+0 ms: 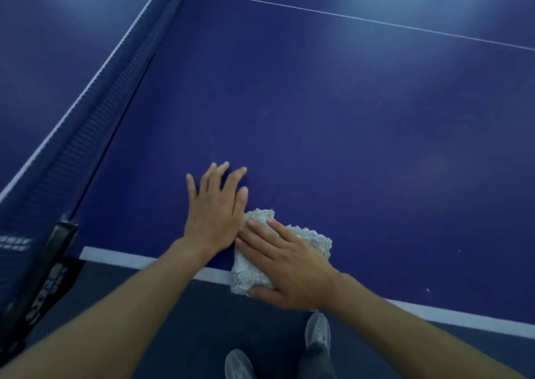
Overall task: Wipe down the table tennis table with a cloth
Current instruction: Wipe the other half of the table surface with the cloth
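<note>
- Head view, hands: the left hand (215, 210) lies flat on the table (362, 123), fingers straight and spread, holding nothing. The right hand (289, 265) lies flat on top of the cloth (314, 238), fingers straight and pointing toward the left hand.
- Right thumb runs along the cloth's near edge; whether it tucks under cannot be told.
- Cloth: pale, nubbly, folded into a thick pad. It sits under the right palm, just beside the left thumb and possibly touching it. Its near end overhangs the white edge line (115, 255) on the person's side of both hands.
- Net (95, 112): beyond and outboard of the left hand, well apart.
- Shoes (318, 332): on the floor, below the right wrist.
- Handling, judged: light, soft and limp, with some grip on the smooth top. It will likely bunch or unfold if pushed by one corner.
- Hold, judged: palm spread over the pad's middle, thumb hooking the near edge, pressing down, not pinching.
</note>
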